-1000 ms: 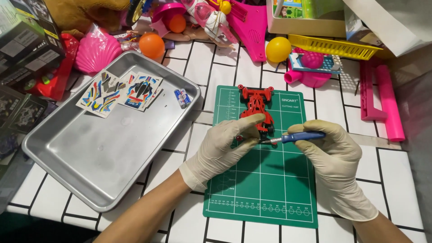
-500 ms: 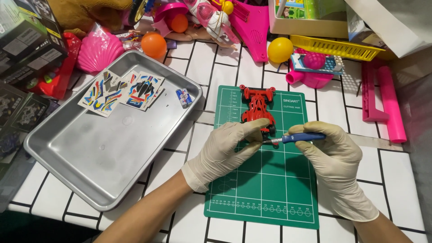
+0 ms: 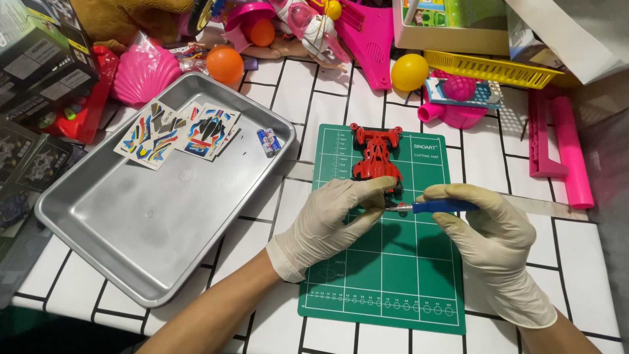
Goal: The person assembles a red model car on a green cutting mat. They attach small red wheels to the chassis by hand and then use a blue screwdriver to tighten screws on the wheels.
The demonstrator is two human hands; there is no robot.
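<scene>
White tiles with dark grout cover the tabletop (image 3: 583, 262), its far edge heaped with bright plastic toys, and a green cutting mat (image 3: 386, 275) lies in the middle beside a metal tray (image 3: 151, 242) that holds sticker sheets (image 3: 177, 128) and a small battery (image 3: 268, 141). On the mat's upper part sits a red toy car body (image 3: 375, 158), its near end just at the fingertips of both gloved hands. The left hand (image 3: 331, 223) is loosely curled, thumb and forefinger pinched toward the tool's tip — whether they grip a tiny part there is too small to tell. The right hand (image 3: 495, 239) is closed around a blue-handled precision tool (image 3: 436, 206), held like a pen with its metal tip pointing left. The car body looks light and stiff, thin moulded plastic with slender struts that would likely snap if squeezed — best taken by its broad sides, not its wing or bumper. Gloves may make such smooth plastic a little slippery.
</scene>
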